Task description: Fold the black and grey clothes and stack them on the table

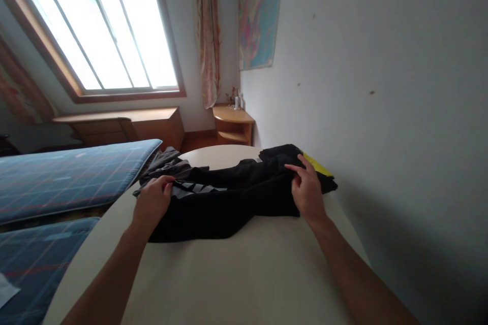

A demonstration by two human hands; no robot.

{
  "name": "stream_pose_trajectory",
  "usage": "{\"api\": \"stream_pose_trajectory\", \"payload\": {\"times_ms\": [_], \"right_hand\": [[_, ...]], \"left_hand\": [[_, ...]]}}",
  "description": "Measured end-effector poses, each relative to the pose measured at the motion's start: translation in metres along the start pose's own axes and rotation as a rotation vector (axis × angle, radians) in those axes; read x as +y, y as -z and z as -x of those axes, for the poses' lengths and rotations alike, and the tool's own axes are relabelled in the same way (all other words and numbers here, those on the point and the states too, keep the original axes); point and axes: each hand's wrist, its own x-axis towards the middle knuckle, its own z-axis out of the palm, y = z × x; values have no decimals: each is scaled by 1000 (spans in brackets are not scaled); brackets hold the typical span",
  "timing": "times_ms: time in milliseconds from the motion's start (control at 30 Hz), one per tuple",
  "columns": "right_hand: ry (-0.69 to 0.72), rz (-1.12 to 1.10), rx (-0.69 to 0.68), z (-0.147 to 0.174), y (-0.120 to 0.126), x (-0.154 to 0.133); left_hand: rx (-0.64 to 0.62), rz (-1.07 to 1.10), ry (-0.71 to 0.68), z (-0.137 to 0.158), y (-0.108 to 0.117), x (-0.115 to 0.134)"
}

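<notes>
A black garment [213, 213] with a pale grey-and-white print lies partly folded across the round cream table [251, 274]. My left hand [154, 200] is closed, pinching the cloth at its left end beside the print. At the other end, my right hand [307, 188] grips the black cloth, index finger stretched out to the left over it; part of its grip is hidden. Beyond the left hand is a crumpled dark grey cloth [170, 162]. By the right hand lies a folded black cloth [280, 151], with a yellow piece [318, 165] at its side.
Blue plaid mattresses [76, 175] lie left of the table. A white wall [362, 127] runs close along the right side. Toward the back stand a wooden corner shelf [233, 114] with small items and a wooden desk [152, 117] under the window.
</notes>
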Motion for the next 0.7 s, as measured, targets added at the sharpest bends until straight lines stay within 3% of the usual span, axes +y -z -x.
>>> {"api": "stream_pose_trajectory", "payload": {"times_ms": [167,267,333,433,500,600,700], "right_hand": [[88,50,-105,9,-10,-14],[44,88,-163,13,-9,-30],[25,11,-376,16,-5,-41],[104,-174,-836,23,0,-54],[174,-227,-1007,28,0,-58],[189,-269,-1047,34,-4,-54],[110,-297,-1039,36,-9,-44]], "left_hand": [[-127,95,47,32,-12,-3],[-164,62,76,45,-16,-3],[-149,83,46,48,-19,-7],[-32,148,-11,43,-22,-18],[63,167,-25,38,-23,-28],[142,173,-2,33,-24,-40],[174,133,48,33,-27,-39]]}}
